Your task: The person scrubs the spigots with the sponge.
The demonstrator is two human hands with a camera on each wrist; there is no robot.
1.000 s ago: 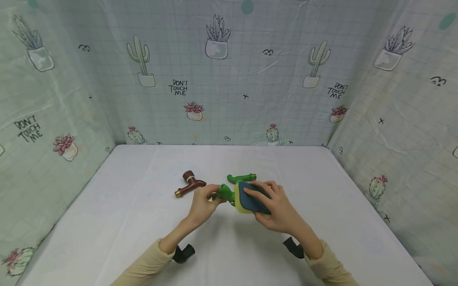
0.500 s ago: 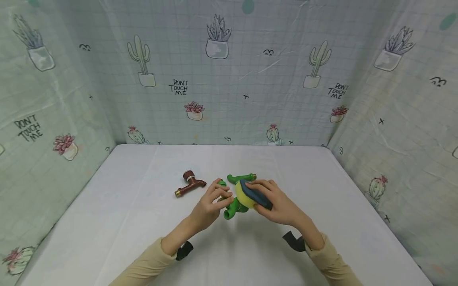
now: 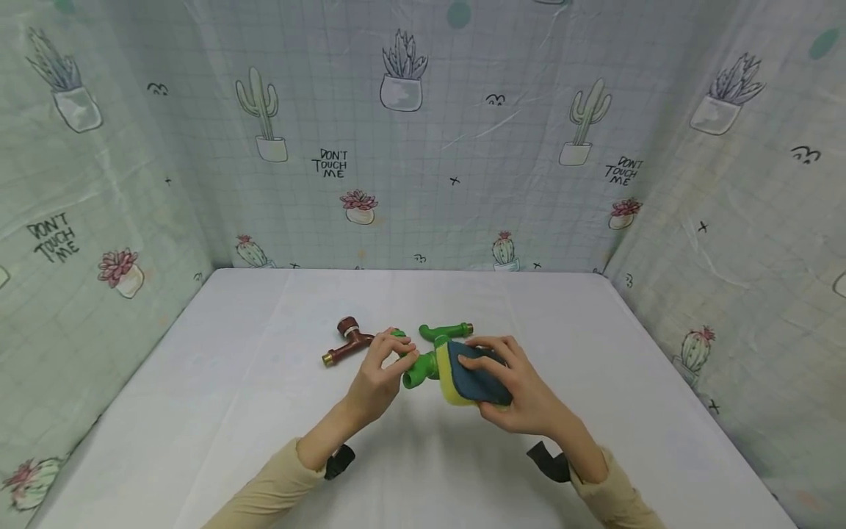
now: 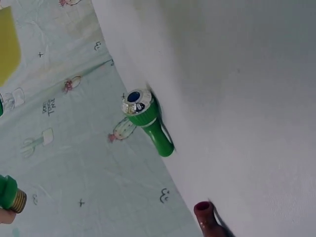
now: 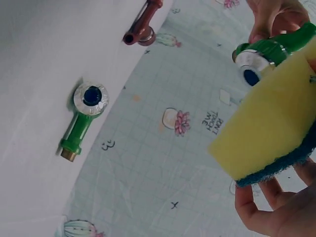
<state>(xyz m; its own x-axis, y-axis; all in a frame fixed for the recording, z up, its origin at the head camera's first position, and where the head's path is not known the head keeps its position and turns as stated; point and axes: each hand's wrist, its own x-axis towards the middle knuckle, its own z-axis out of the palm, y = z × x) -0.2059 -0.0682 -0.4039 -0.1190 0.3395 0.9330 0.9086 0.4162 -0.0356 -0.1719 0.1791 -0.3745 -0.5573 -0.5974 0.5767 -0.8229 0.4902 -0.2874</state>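
Note:
My left hand (image 3: 373, 378) pinches a green tap (image 3: 418, 369) by one end, raised over the table, with its open spout facing toward me. In the left wrist view the held tap's brass threaded end (image 4: 19, 201) shows at the left edge. My right hand (image 3: 529, 393) grips a sponge (image 3: 479, 376), yellow foam on one side and a dark blue scouring layer on the other. The foam lies against the tap's right side in the head view. In the right wrist view, the sponge hides part of the tap, whose silver collar (image 5: 254, 64) shows.
A second green tap (image 3: 446, 330) with a silver collar lies on the white table (image 3: 264, 411) just beyond my hands. To its left lies a brown tap (image 3: 346, 344). Cactus-printed cloth (image 3: 423, 162) walls the table at the back and sides.
The held green tap has turned in my left fingers, its spout swinging down, then back up and leftward. My right hand has tilted the sponge and laid it back against the tap.

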